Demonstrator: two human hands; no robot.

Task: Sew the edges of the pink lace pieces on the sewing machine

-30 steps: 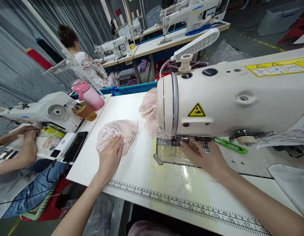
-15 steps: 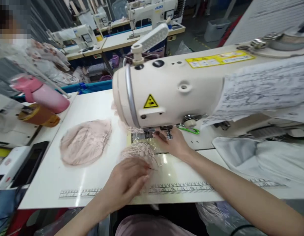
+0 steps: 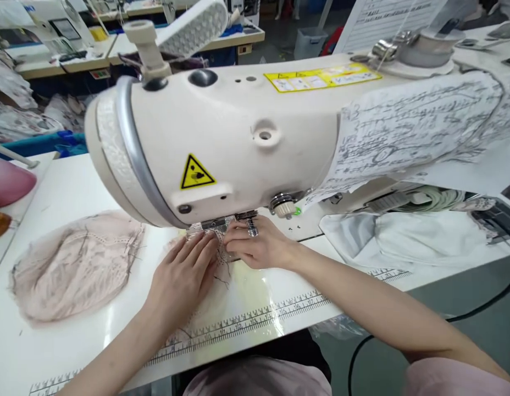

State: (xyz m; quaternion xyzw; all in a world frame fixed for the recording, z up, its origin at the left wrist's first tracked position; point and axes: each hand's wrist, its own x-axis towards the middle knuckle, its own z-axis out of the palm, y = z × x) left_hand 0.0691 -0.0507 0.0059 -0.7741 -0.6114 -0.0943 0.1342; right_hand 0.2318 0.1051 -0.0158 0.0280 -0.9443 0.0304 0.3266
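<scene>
1. Since half a second ago, the left hand (image 3: 183, 278) has moved in from nearer the worktop's (image 3: 115, 330) front edge to the head of the sewing machine (image 3: 230, 132), and the lace piece (image 3: 222, 258) has gone in with it; the right hand (image 3: 259, 242) stays there.
2. From where I stand, the main hazard is the fingers: both sets sit close to the needle area, so the machine starting too soon could catch one.
3. The sheer fabric could pucker or skew if the two hands pull unevenly, and its loose dark threads could snag.
4. The left hand lies palm down, fingers long and side by side over the lace, its forearm slanting in from the worktop's front edge.
5. The right hand bends at the knuckles beside a metal screw (image 3: 251, 228), forearm reaching across from the right; I can't tell whether its hidden fingertips pinch anything.
6. The hands are just apart, with lace showing between them; the piece trails towards the ruler strip (image 3: 238, 327) along the front edge.
7. A second lace piece (image 3: 82, 264) lies towards the worktop's left edge, untouched.
</scene>
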